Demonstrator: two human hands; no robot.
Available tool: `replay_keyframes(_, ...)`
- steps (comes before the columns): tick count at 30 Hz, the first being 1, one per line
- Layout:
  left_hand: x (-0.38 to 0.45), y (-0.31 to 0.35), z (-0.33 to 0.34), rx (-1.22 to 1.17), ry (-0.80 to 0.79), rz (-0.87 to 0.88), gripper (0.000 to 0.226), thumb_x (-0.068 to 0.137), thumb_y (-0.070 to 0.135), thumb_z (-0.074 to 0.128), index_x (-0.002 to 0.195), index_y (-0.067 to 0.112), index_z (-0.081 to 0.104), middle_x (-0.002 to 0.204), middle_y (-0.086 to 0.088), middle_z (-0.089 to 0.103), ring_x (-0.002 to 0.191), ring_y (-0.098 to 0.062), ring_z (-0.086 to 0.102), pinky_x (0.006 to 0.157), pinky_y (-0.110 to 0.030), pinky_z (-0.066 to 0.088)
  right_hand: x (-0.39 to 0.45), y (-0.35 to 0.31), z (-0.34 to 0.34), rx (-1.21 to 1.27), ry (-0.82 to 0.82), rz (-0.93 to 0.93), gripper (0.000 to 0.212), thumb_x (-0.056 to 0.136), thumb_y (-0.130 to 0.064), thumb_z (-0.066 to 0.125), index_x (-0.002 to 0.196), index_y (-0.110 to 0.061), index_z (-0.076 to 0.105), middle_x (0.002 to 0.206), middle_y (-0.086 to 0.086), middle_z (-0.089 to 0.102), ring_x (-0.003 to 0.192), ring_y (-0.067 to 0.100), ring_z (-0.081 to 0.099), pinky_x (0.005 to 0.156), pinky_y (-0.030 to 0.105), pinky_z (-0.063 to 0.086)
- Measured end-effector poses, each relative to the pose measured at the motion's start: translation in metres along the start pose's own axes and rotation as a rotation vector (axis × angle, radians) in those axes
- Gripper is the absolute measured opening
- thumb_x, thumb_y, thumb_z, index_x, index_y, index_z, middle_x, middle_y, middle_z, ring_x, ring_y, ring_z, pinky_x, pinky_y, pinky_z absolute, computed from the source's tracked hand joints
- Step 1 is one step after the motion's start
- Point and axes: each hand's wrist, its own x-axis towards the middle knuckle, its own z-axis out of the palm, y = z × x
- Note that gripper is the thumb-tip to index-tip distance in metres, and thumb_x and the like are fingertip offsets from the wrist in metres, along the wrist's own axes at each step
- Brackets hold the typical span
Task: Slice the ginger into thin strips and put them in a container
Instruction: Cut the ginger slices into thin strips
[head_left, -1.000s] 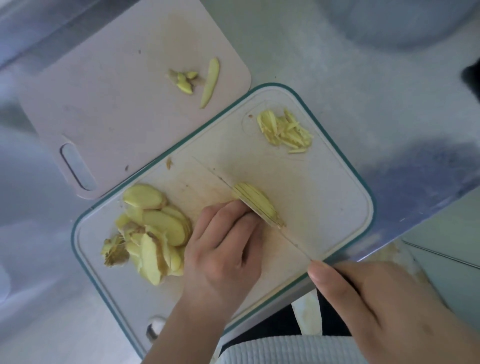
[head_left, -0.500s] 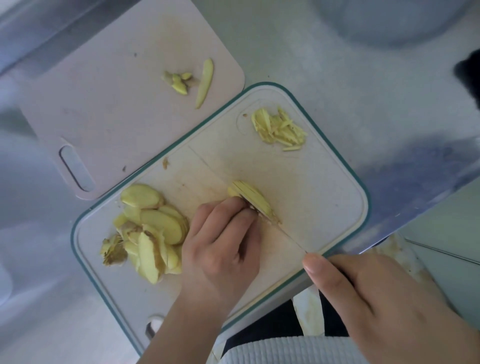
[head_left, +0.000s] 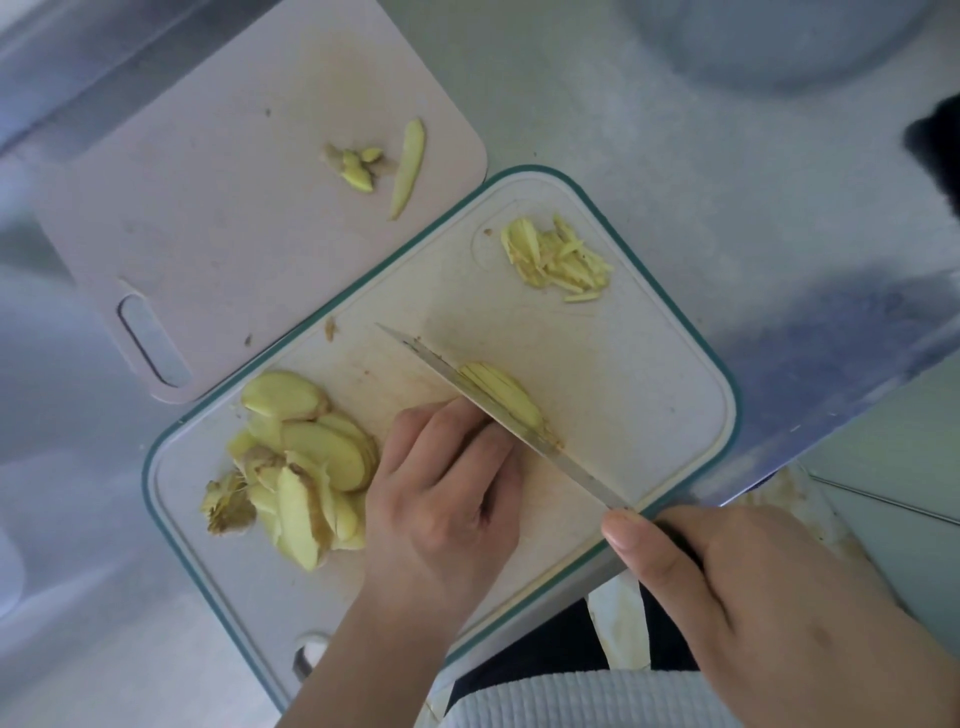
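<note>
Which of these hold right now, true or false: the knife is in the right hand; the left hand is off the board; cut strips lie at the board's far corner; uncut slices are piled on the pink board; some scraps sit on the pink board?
1. The knife is gripped by the right hand. True.
2. The left hand is off the white cutting board. False: it rests on the board, fingers curled beside the blade.
3. Cut strips lie at the board's far corner. True.
4. Uncut ginger slices are piled on the pink board. False: they lie on the white board, left of the left hand.
5. Ginger scraps sit on the pink board. True.
</note>
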Motion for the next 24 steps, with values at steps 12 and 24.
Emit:
replay_keyframes(12,0.001,-0.001,0.002,-0.038,0.023,-0.024,0.021,0.094,-0.004,0.06,0.084,-0.002,0.078,0.091,-0.008,0.072,0.084,-0.02,0.061,0.088,-0.018,0.043,-0.002,0.0,0.003,0.086,0.04,-0.024,0.096,0.056,-0.087,-0.02,0.064,-0.016,0.043,0.077,-0.03,0.053,0.08,-0.005,0.051,0.071,0.011,0.039)
replay_keyframes(24,0.0,-0.004,0.002,-0.062,0.022,-0.038,0.036,0.103,0.002,0.048,0.085,-0.003,0.078,0.092,-0.009,0.073,0.088,-0.019,0.06,0.09,-0.016,0.044,-0.003,-0.001,0.007,0.126,0.103,-0.025,0.092,0.052,-0.09,-0.021,0.077,-0.038,0.05,0.073,-0.031,0.053,0.078,-0.002,0.052,0.071,0.018,0.041)
